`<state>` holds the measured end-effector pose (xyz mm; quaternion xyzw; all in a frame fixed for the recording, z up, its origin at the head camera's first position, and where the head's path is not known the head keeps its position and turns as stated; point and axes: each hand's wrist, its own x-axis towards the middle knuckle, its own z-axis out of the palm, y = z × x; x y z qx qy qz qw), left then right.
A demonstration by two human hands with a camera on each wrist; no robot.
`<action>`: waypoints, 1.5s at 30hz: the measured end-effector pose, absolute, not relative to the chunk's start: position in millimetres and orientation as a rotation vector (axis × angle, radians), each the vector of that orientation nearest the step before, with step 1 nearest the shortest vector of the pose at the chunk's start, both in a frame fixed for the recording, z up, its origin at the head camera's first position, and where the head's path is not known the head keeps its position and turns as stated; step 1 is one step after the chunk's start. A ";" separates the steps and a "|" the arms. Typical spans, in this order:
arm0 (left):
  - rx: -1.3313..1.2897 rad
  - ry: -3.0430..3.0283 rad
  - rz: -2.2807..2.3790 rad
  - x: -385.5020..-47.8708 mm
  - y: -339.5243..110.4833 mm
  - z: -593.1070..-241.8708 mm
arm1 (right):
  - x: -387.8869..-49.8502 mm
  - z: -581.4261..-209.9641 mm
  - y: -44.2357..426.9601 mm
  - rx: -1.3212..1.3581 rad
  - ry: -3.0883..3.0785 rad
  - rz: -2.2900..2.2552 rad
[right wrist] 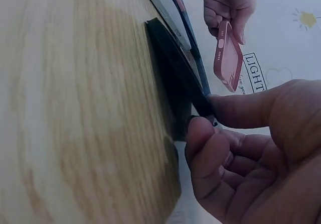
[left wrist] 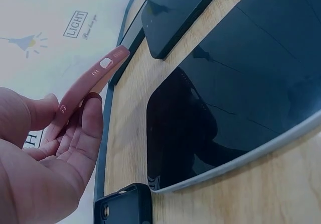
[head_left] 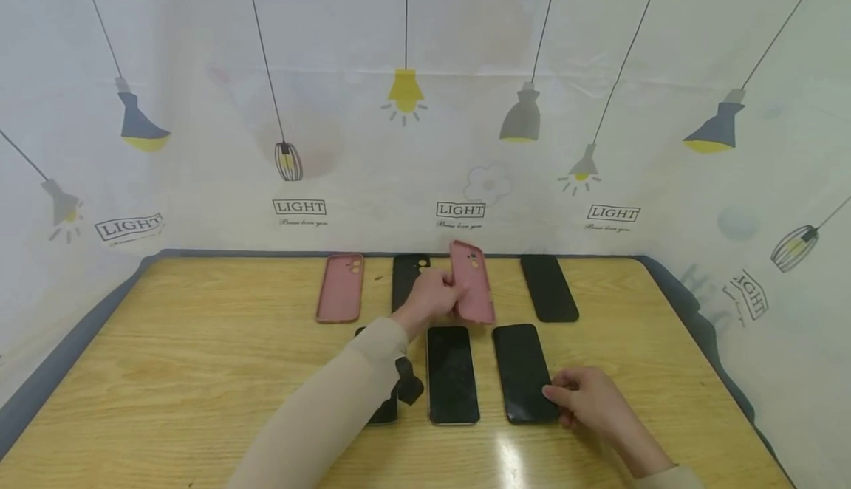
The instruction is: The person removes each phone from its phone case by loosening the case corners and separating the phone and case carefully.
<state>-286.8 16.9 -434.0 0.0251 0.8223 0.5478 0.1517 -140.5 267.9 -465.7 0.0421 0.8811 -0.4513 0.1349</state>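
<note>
My left hand pinches a pink phone case by its side edge, and the left wrist view shows that case raised off the table. Between thumb and fingers, my right hand grips the lower right edge of a black phone. In the right wrist view this phone is tilted, its gripped edge lifted from the tabletop. Another phone with a dark screen lies to its left. Partly covered by my left sleeve is a further dark phone.
Along the back of the wooden table lie a second pink case, a black case partly behind my left hand, and a flat black phone or case on the right. A lamp-patterned cloth hangs behind.
</note>
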 end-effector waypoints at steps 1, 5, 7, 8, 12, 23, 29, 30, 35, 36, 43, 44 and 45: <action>0.073 2.357 1.576 -287.2 17.4 -434.4 | -140.2 -465.1 266.9 0.127 2.571 -1.282; 0.072 2.359 1.569 -289.0 19.8 -435.7 | -140.6 -464.2 264.0 0.150 2.617 -1.201; 0.077 2.361 1.570 -289.1 20.8 -435.6 | -141.3 -463.4 262.7 0.170 2.631 -1.161; 0.080 2.363 1.569 -288.9 21.1 -435.0 | -141.6 -462.8 261.9 0.175 2.640 -1.144; 0.091 2.371 1.570 -288.3 22.4 -433.3 | -142.3 -460.7 259.9 0.171 2.678 -1.071; 0.096 2.379 1.571 -290.2 26.9 -432.2 | -145.4 -457.6 261.4 0.109 2.741 -0.958; 0.077 2.359 1.575 -291.2 28.1 -433.0 | -148.7 -452.3 267.4 0.048 2.785 -0.957; 0.070 2.354 1.574 -291.8 28.4 -433.5 | -149.1 -451.3 268.3 0.032 2.796 -0.957; 0.056 2.344 1.563 -294.3 30.1 -436.1 | -151.4 -448.1 270.6 0.019 2.819 -0.974; 0.060 2.349 1.558 -294.6 30.2 -436.5 | -151.8 -447.7 270.7 0.020 2.816 -0.986; 0.071 2.415 1.528 -296.7 30.1 -441.9 | -152.4 -444.8 270.0 -0.014 2.807 -1.019; 0.064 2.421 1.525 -297.1 30.0 -442.7 | -152.1 -444.8 270.0 -0.014 2.807 -1.022; 0.053 2.422 1.520 -297.8 30.2 -443.6 | -151.8 -444.8 270.1 -0.015 2.807 -1.024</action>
